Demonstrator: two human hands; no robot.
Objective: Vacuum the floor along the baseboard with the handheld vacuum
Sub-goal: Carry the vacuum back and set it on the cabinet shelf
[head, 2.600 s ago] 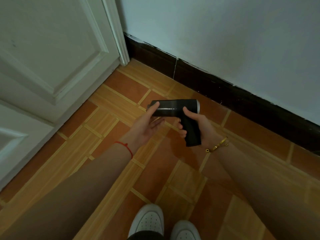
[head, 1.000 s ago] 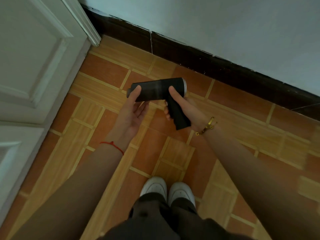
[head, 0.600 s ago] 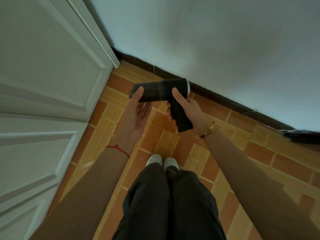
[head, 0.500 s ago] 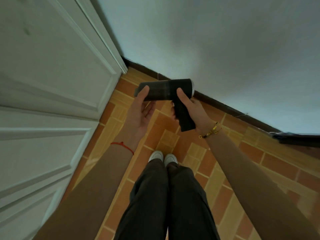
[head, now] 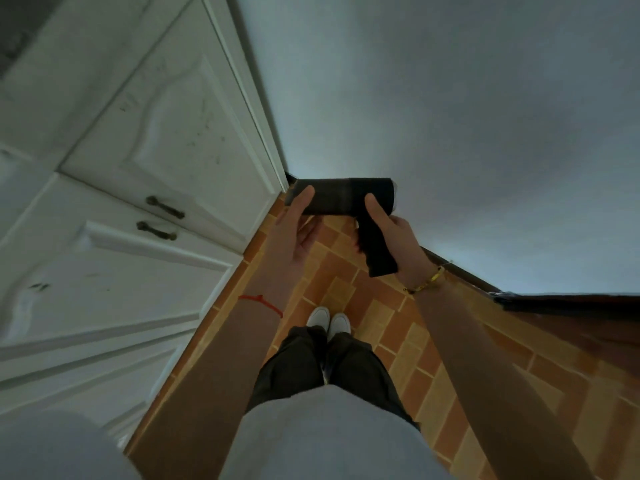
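Note:
The black handheld vacuum is held at chest height, its barrel level and pointing left toward the door. My right hand is closed around its pistol grip, thumb up on the barrel. My left hand cups the nozzle end from below, thumb resting on the barrel. The dark baseboard runs along the foot of the pale wall, partly hidden behind the vacuum and my right wrist. The orange tiled floor lies far below.
A white panelled door and white cabinet fronts with two dark handles fill the left. A dark ledge juts in at the right. My white shoes stand together on the tiles.
The view has risen well away from the floor, as I stand up. Both hands keep the same hold on the vacuum, now higher in front of the wall.

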